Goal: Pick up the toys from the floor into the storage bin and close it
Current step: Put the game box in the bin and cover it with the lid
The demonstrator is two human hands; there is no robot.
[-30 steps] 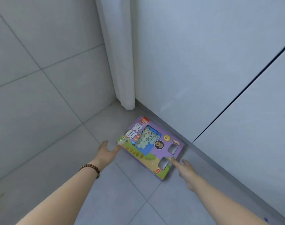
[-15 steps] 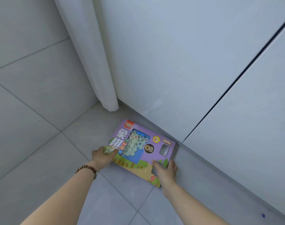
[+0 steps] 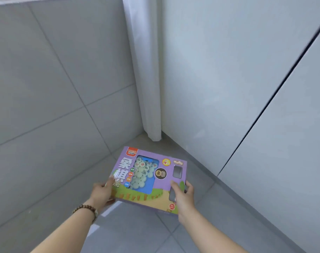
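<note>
On the left, the left hand (image 3: 102, 193) grips the near-left edge of the purple toy box (image 3: 151, 179). Held between both hands, the box seems to hang just above the floor (image 3: 137, 232). The right hand (image 3: 183, 197) clasps its near-right corner, thumb on top.

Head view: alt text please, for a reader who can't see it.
A left hand and a right hand grip a purple game box by its near corners over a grey tiled floor. Behind it a white curtain hangs beside white panels. A bead bracelet circles the left wrist.
</note>
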